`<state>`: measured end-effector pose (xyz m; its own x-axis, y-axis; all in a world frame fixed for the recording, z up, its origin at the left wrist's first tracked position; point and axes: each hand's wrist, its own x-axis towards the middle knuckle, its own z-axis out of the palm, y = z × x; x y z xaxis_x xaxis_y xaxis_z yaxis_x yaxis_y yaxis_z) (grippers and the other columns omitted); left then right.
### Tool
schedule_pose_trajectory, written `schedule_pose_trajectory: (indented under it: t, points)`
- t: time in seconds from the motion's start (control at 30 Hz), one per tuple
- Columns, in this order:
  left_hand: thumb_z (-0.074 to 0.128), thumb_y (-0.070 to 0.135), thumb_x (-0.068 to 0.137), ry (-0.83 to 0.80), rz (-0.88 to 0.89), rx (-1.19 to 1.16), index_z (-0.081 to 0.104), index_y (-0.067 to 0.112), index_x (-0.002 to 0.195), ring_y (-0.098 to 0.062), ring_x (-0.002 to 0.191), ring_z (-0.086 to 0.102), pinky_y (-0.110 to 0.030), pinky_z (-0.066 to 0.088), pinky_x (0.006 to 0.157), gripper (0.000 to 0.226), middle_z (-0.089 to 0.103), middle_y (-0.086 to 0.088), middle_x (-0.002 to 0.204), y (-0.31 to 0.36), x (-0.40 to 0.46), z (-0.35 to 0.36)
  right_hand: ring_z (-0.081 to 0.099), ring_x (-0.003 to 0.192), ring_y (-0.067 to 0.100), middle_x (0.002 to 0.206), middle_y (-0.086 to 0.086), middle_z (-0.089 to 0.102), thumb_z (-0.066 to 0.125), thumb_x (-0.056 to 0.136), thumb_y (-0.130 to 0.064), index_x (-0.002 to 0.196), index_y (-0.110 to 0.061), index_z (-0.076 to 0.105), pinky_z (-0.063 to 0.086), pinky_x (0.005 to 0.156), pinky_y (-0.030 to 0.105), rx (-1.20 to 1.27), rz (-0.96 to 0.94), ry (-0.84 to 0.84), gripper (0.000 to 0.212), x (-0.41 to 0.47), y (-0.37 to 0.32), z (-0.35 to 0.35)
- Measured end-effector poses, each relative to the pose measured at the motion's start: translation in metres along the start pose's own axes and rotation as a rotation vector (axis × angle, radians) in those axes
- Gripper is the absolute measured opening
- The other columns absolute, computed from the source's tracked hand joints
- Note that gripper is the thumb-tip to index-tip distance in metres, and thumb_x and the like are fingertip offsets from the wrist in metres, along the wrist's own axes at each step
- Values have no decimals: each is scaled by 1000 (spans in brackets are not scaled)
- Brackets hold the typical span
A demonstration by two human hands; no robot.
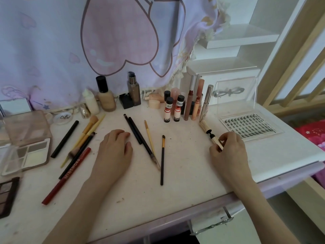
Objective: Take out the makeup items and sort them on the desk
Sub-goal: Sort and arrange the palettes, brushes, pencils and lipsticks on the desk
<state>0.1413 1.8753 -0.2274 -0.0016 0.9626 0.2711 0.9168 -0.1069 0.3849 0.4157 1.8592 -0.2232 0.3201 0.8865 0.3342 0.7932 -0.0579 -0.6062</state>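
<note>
Bench (184,173) — white top, makeup items laid out across it.

Left hand (115,150): rested palm down on the bench, fingers loosely bent, nothing held; the fingertips lie just beside a black pencil (135,128).

Right hand (228,152): a bundle of thin wooden sticks (210,131), banded with a black tie, is pinched at its near end between thumb and fingers; the far end rests on the bench.

Centre: a long black pencil (140,138), a yellow-handled brush (149,136) and a small black-handled brush (162,159) are laid close together, the first two crossing near their tips.

Left: a black pen (65,139), several brushes (88,131), a red pencil (66,175) and two eyeshadow palettes (26,154) — one open, one only partly seen at the edge.

Back row: foundation bottles (106,97), a white dropper bottle (90,102), two small "PINK" bottles (174,110) and upright lip tubes (190,101) are stood against the curtain (52,41).

Right: a tray of false lashes (249,125) is placed beside a clear box (235,95).
</note>
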Motion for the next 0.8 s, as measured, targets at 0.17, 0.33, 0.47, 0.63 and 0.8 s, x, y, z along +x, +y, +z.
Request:
schedule_pose_trajectory:
  t: [0.17, 0.33, 0.47, 0.63, 0.8]
  points:
    - [44, 18, 92, 3, -3, -7, 52, 9, 126, -20, 118, 41, -33, 31, 103, 35, 47, -6, 127, -1, 0, 0, 36, 83, 21, 92, 14, 48, 59, 81, -3, 94, 4, 51, 29, 70, 29, -49, -19, 60, 16, 2, 6, -3]
    - [45, 17, 92, -3, -5, -9, 52, 8, 125, -21, 118, 41, -33, 31, 103, 34, 47, -7, 127, 0, 1, 0, 44, 86, 28, 96, 20, 53, 61, 84, -7, 98, 5, 52, 32, 72, 29, -74, -46, 84, 21, 1, 8, -4]
    - [45, 17, 93, -7, -4, -9, 52, 9, 125, -21, 118, 41, -33, 31, 103, 35, 47, -7, 127, 0, 0, -1, 47, 99, 35, 104, 19, 55, 65, 84, -19, 108, 3, 55, 35, 81, 38, -134, -47, 117, 34, -1, 5, -5]
    - [45, 18, 93, -9, 0, -6, 51, 9, 126, -21, 119, 41, -33, 31, 103, 35, 47, -7, 128, 0, 0, -2, 50, 100, 38, 105, 18, 57, 72, 79, -19, 107, 0, 60, 37, 79, 45, -165, -163, 169, 36, -8, -8, -6]
    - [43, 20, 94, -17, 6, -4, 49, 10, 128, -19, 121, 39, -30, 30, 104, 37, 45, -5, 131, 0, -1, -2, 55, 90, 32, 96, 16, 61, 73, 77, -11, 96, -1, 65, 43, 77, 40, -52, -397, 172, 23, -22, -38, 3]
